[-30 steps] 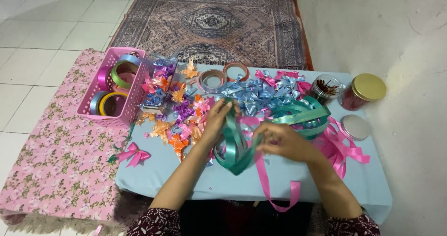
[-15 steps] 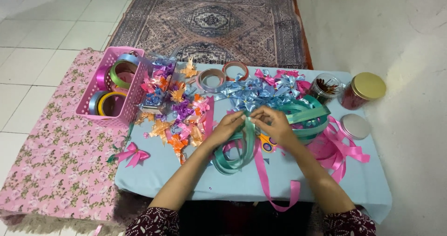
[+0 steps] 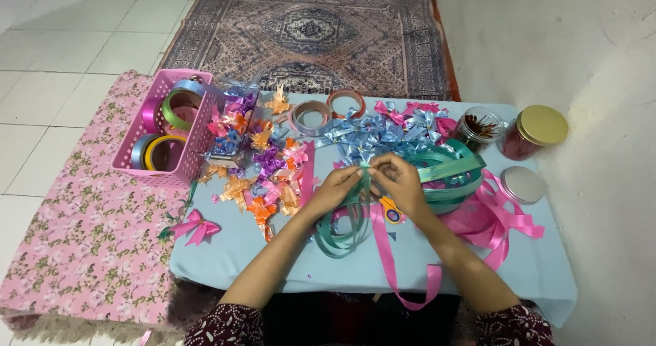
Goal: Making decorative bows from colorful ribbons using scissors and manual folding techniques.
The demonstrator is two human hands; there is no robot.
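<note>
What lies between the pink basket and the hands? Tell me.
In the head view, a heap of small ribbon bows in orange, purple and pink covers the table between the pink basket and the left hand.

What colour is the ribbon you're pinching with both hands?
Teal green: the shiny looped ribbon pinched between both hands shows best in the head view.

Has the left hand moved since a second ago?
Yes. The left hand has shifted right, away from the pink basket, meeting the right hand on the teal ribbon.
</note>
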